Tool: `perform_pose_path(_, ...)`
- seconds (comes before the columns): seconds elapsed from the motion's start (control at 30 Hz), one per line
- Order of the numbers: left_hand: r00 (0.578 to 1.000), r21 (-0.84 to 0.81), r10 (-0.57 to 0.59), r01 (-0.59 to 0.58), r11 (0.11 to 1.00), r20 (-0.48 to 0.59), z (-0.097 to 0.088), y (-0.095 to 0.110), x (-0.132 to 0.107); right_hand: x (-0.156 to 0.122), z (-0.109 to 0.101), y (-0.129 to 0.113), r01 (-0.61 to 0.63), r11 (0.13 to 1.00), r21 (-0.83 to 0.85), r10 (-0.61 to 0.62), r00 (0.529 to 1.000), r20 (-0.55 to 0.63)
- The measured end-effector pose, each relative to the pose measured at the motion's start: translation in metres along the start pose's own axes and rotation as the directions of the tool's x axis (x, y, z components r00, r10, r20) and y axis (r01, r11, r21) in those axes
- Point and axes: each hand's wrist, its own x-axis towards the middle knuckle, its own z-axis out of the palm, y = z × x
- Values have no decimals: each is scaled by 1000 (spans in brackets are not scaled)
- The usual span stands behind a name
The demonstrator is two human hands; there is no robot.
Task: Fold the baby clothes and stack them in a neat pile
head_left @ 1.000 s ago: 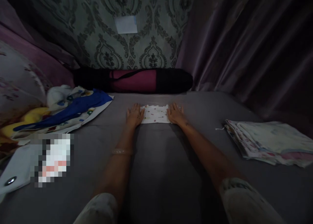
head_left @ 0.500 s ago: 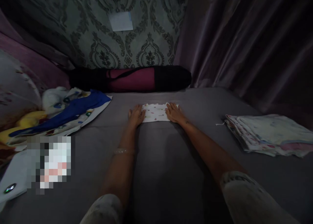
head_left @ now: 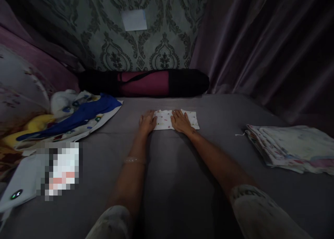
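Note:
A small white folded cloth with a coloured print [head_left: 164, 119] lies on the grey bed sheet [head_left: 169, 169] in front of me. My left hand [head_left: 146, 122] lies flat on its left edge with the fingers stretched out. Flat on the middle of the cloth rests my right hand [head_left: 181, 121], and the cloth's right part [head_left: 193, 120] shows beyond it. Neither hand grips anything.
A pile of folded printed cloths [head_left: 289, 146] sits at the right. Loose blue, yellow and white laundry [head_left: 70, 115] is heaped at the left. A black and maroon roll bag [head_left: 146, 82] lies against the patterned wall. A curtain [head_left: 261, 47] hangs at the right.
My right hand has slid left from the cloth's right edge to its middle, uncovering the right part. The left hand stays at the left edge.

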Motion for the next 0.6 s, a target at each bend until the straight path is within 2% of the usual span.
perform_pose_path(0.13,1000,-19,4,-5,1000,-22,1,-1,2,0,1,2,-6,1000,6,6,1000,21)
perform_pose_path(0.3,999,-42,-20,18,999,-27,2,-2,3,5,-8,-3,-26,1000,17,24,996,85)
perform_pose_path(0.43,999,-50,-14,11,999,-50,4,-5,4,9,-11,-20,41,999,27,-41,999,31)
perform_pose_path(0.6,997,-85,-13,6,996,-81,7,-11,8,8,3,-35,81,996,32,-81,997,13)
